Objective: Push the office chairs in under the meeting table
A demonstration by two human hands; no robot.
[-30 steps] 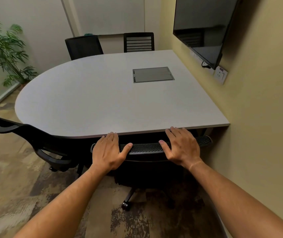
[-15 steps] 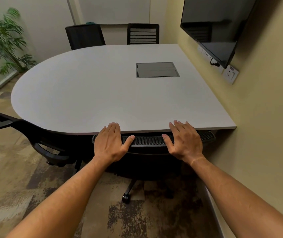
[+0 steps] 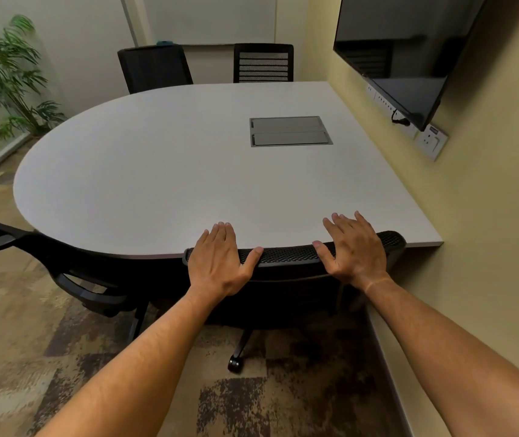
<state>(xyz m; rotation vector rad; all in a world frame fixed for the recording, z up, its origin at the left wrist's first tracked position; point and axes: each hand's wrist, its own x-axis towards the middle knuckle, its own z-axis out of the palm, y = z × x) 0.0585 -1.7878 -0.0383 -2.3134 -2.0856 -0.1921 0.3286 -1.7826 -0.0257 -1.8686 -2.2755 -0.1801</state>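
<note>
Dim, warm, even indoor light; deep shadow under the table (image 3: 188, 171); wide-angle bending at edges.

Meeting-room surroundings
A dark wall screen (image 3: 403, 52) hangs on the yellow wall above a socket plate (image 3: 432, 142); a leafy potted plant (image 3: 6, 74) stands far left on the mottled brown carpet (image 3: 15, 326).

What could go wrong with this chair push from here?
1. Fingers of the left hand and right hand drape over the chair back, which meets the table edge: likely pinch.
2. The wall is close on the right; the chair may scrape it.
3. The neighbouring chair crowds the left.
</note>
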